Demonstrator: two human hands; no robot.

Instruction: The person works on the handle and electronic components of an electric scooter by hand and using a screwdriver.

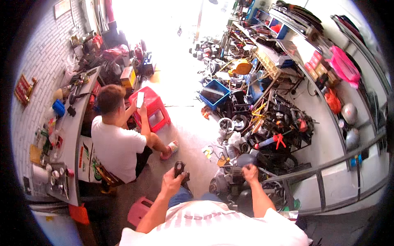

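Observation:
My left hand is closed round a small black part with a ring-shaped upper end, held up in front of my left thigh. What kind of part it is, I cannot make out. My right hand is closed, its fingers curled in. It is by a dark rounded object at the near edge of a heap of parts. Whether the fingers grip anything there is too small to tell. Below that hand, dark machine parts crowd the floor.
A seated person in a white shirt holds a phone at my left, beside a red plastic stool. A cluttered bench runs along the left wall. On the right are a blue crate, piled parts and a metal railing.

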